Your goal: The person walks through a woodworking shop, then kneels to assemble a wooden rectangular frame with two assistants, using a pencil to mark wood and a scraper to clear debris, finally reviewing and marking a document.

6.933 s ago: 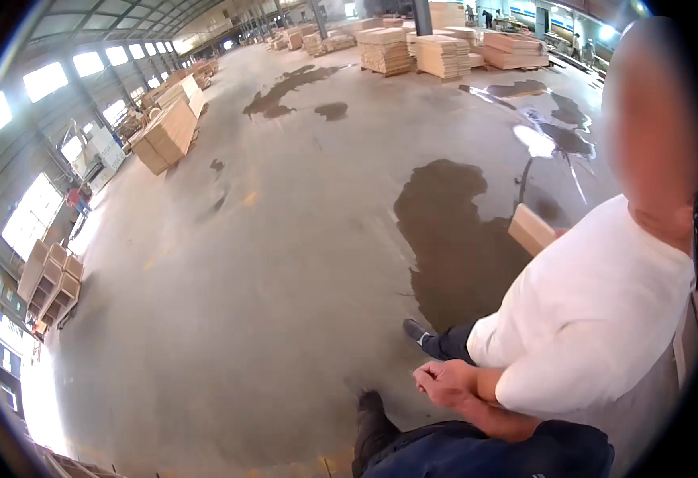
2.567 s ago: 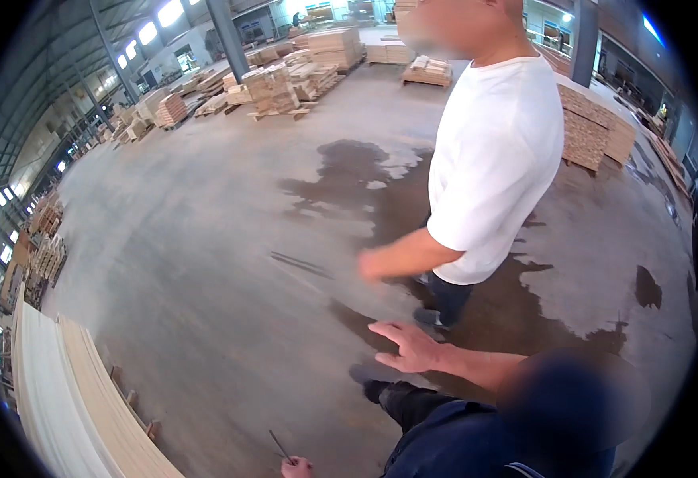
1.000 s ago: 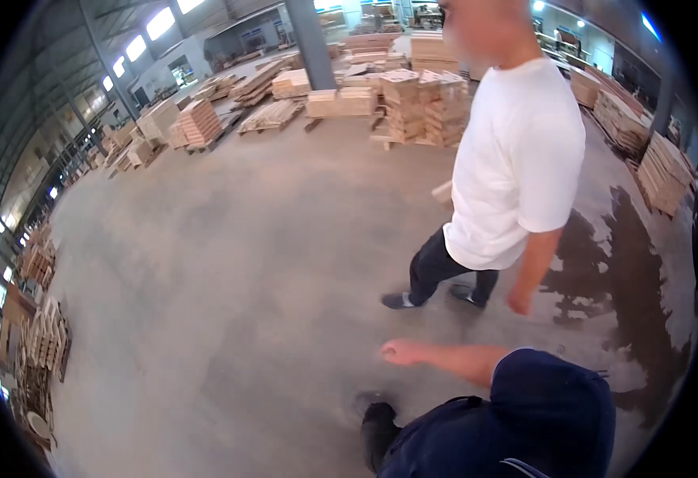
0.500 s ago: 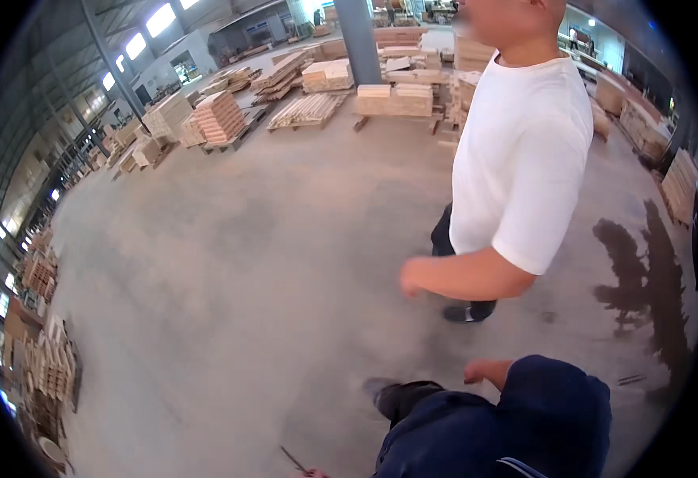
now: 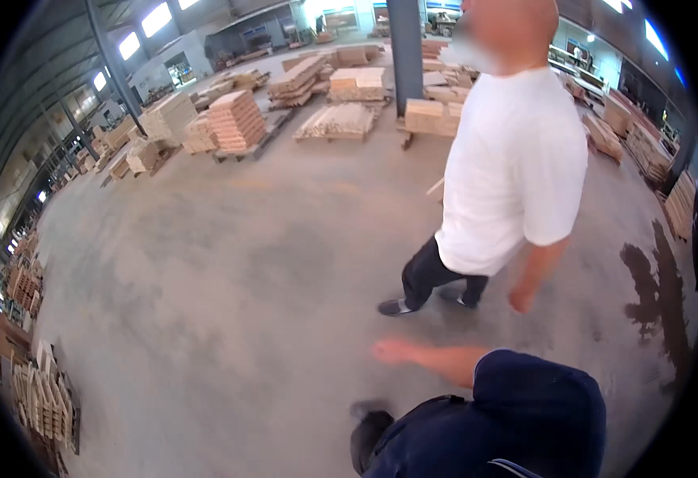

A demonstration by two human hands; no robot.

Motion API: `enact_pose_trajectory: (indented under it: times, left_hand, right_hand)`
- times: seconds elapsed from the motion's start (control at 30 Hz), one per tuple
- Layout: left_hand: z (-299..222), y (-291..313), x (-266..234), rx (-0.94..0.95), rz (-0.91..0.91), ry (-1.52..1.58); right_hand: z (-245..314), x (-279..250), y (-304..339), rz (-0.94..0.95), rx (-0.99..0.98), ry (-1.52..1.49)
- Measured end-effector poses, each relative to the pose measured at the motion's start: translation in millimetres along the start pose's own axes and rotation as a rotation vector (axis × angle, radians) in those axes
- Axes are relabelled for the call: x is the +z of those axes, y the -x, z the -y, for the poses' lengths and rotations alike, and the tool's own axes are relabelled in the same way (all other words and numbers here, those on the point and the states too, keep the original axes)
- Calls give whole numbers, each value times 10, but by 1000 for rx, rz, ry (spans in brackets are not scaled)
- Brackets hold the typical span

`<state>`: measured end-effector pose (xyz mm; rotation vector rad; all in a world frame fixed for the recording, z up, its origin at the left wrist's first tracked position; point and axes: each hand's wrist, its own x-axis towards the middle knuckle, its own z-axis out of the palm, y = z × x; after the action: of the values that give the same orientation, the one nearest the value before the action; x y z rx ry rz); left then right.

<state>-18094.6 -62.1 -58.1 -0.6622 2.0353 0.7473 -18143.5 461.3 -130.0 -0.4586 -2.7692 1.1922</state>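
My right hand (image 5: 393,350) is stretched out over the bare concrete floor (image 5: 229,287), its forearm coming from a dark blue sleeve (image 5: 540,406) at the lower right. The hand is blurred, looks empty, and its fingers are loosely apart. My left hand is out of the picture. My dark shoe (image 5: 365,434) shows at the lower edge. Close in front of me stands another person in a white T-shirt (image 5: 516,167) and dark trousers. That person's hand (image 5: 520,299) hangs down just right of my forearm, apart from it.
Stacks of wooden boards (image 5: 237,119) and pallets of planks (image 5: 341,119) fill the back of the hall around a grey pillar (image 5: 405,40). More wood stacks stand along the left edge (image 5: 38,398) and the right edge (image 5: 680,203). Dark wet stains (image 5: 656,287) mark the floor at right.
The view has swung, so the board stacks now sit nearer. The other person has dropped the arm to the side. My right hand has swung out to the left, further from my body.
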Motion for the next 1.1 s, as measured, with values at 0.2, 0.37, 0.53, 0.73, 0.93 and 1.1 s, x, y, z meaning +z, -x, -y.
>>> enact_pose_trajectory:
  times: [0.2, 0.37, 0.53, 0.73, 0.93, 1.1]
  left_hand:
    - [-2424, -1835, -1898, 207, -87, -94]
    - [-4160, -3960, -3147, 517, -319, 116]
    - [-5000, -4690, -3970, 300, -418, -22]
    - [-5684, -5224, -4164, -49, -150, 70]
    - [-7327, -6705, -5391, -101, -115, 88]
    - [-9215, -8409, -7496, 83, -279, 28]
  right_hand:
    - [-517, 760, -1291, 838, 457, 170]
    - [-255, 924, -2838, 770, 883, 50]
    - [348, 1598, -5670, 819, 547, 396]
    - [2242, 2070, -9603, 471, 211, 46]
    - [3013, 2991, -12683, 470, 186, 93]
    - [3575, 3496, -14154, 624, 237, 197]
